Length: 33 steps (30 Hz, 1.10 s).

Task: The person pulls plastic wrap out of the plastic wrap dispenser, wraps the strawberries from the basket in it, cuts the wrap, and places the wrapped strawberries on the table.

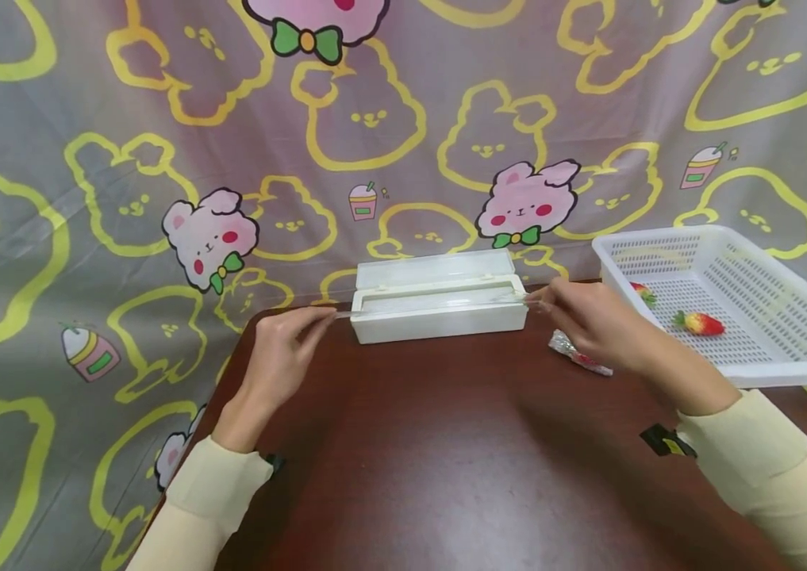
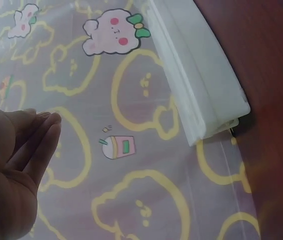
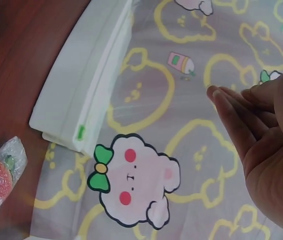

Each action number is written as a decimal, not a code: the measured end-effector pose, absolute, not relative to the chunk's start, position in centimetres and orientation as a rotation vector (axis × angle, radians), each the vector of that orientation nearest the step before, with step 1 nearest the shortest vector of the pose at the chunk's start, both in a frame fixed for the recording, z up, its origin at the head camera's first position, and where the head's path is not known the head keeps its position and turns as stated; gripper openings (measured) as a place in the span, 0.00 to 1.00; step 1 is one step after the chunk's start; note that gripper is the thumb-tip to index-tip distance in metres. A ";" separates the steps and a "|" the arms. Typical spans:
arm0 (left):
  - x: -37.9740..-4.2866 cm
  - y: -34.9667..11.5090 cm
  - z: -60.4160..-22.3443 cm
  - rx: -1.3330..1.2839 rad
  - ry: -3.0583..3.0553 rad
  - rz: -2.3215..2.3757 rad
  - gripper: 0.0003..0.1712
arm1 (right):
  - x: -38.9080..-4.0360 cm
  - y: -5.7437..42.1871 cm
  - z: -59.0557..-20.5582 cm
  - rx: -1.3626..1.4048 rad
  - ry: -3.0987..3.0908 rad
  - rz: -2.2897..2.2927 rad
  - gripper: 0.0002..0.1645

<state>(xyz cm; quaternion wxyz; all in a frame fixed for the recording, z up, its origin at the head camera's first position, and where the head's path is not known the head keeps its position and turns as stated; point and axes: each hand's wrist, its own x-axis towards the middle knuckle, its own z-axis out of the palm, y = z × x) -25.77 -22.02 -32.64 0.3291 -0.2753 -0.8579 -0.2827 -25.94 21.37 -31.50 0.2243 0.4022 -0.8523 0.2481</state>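
Observation:
A thin sheet of clear plastic wrap (image 1: 439,304) stretches across the front of a long white wrap dispenser box (image 1: 439,326), whose lid (image 1: 435,270) stands up at the back. My left hand (image 1: 285,349) pinches the sheet's left end between thumb and fingers. At the other end my right hand (image 1: 592,321) pinches it the same way. Both wrist views show the box, and the left hand (image 2: 11,170) and right hand (image 3: 266,130) with fingertips together; the film itself hardly shows there. A wrapped strawberry (image 1: 579,354) lies on the table below the right hand.
At the right stands a white plastic basket (image 1: 789,369) with a strawberry (image 1: 701,323) and another strawberry (image 1: 643,293) inside. The dark brown table (image 1: 403,460) spreads in front of the box. Behind it hangs a cartoon-patterned curtain (image 1: 439,103).

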 end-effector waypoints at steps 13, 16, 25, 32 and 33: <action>-25.4 -19.6 -28.0 -0.773 -2.092 -0.741 0.11 | -22.5 22.5 -29.9 0.942 -2.371 0.683 0.13; -24.7 -19.4 -27.4 -0.779 -2.073 -0.751 0.12 | -21.5 22.8 -30.1 0.938 -2.375 0.692 0.16; -20.3 -21.1 -28.5 -0.786 -2.124 -0.666 0.18 | -18.9 23.1 -30.3 1.110 -2.317 0.662 0.08; -16.5 -22.9 -31.0 -0.918 -2.181 -0.630 0.20 | -16.4 22.7 -31.1 1.163 -2.359 0.543 0.19; -16.0 -23.0 -31.5 -0.938 -2.191 -0.636 0.23 | -16.0 22.7 -31.4 1.163 -2.371 0.515 0.22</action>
